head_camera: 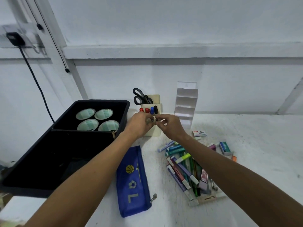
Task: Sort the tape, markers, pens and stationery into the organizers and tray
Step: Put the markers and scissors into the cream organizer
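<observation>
Fingertips [151, 120] of both hands pinch small dark items over the organizer [151, 133], seemingly ready to drop in.

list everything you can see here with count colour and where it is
tape rolls: four, pale with greenish cores, in the tray's back compartment
tray: one, black, left on the table
scissors: one pair, black handles, in the cream organizer's back slot
markers: four, two red, one blue, one black, upright in the cream organizer
cream organizer: one, behind the hands
tiered organizer: one, white, empty, right of the cream one
pencil pouch: one, blue, flat at front centre
pens and highlighters: loose pile, mixed colours, right of the pouch
small boxes: at least two, behind the pile
table: white
left hand, right hand: pinching small dark items together, unclear what
</observation>
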### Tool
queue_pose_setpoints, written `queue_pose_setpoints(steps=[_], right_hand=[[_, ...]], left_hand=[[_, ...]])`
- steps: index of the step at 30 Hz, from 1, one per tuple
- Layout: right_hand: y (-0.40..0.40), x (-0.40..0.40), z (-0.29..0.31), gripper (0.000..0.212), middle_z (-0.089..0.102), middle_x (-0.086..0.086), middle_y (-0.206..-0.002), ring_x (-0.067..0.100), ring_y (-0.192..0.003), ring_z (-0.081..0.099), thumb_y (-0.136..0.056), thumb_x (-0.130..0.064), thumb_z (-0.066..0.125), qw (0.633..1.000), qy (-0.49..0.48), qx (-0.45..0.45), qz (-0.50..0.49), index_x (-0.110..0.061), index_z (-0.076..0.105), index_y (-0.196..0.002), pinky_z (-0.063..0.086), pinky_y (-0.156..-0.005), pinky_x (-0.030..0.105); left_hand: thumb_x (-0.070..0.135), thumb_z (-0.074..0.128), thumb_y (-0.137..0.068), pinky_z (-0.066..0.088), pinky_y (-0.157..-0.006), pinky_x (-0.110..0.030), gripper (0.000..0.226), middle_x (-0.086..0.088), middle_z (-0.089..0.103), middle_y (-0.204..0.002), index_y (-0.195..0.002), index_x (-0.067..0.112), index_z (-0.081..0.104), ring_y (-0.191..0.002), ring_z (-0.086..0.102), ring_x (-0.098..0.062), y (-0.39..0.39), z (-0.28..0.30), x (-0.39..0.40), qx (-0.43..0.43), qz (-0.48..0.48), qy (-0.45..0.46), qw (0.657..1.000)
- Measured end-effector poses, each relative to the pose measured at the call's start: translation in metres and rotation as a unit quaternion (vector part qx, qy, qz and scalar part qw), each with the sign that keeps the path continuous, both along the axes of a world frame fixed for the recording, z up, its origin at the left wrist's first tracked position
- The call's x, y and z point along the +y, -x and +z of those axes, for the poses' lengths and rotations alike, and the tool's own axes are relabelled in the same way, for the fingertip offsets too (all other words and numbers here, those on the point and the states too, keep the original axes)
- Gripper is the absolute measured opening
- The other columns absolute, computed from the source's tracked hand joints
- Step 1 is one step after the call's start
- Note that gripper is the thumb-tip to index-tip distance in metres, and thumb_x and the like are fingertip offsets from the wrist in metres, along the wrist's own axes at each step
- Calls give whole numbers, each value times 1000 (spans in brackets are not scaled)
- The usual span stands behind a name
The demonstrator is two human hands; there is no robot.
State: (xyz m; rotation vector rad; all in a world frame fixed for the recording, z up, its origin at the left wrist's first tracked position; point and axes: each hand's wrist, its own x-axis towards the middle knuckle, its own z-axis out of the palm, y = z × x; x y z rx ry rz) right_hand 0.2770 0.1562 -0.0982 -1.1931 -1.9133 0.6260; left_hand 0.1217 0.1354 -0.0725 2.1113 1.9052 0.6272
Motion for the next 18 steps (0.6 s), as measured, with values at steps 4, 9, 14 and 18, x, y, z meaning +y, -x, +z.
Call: queue_pose_setpoints(steps=[4,9,14,18], right_hand=[[-2,-2,-1,31,71,9,-107,18,-81,68,-86,-16,67,999,32,-29,-13,-7,67,-115,54,-78,24],[-10,-4,-2,38,68,4,-109,10,-77,63,-85,-15,68,996,75,-50,-15,-12,62,-122,43,-64,9],[-44,-11,1,25,70,1,-100,3,-69,57,-86,-16,65,992,67,-106,-5,-16,68,-110,38,-61,4],[-81,-17,2,20,71,3,-104,5,-74,56,-86,-12,61,976,81,-200,19,-14,71,-103,42,-75,15]], left_hand=[[22,65,-86,52,-91,-37,39,-8,63,-119,-125,18,61,-105,61,-25,3,-4,-1,-5,14,7,1000],[15,65,-84,48,-97,-40,51,-10,56,-124,-133,15,53,-110,56,-27,2,-4,-12,10,10,-39,999],[13,61,-82,49,-83,-43,36,-13,57,-110,-118,7,59,-99,54,-29,-14,1,-35,52,1,-224,973],[17,53,-89,51,-76,-39,23,-5,59,-106,-110,12,62,-92,57,-23,-30,-11,-38,72,-66,-99,990]])
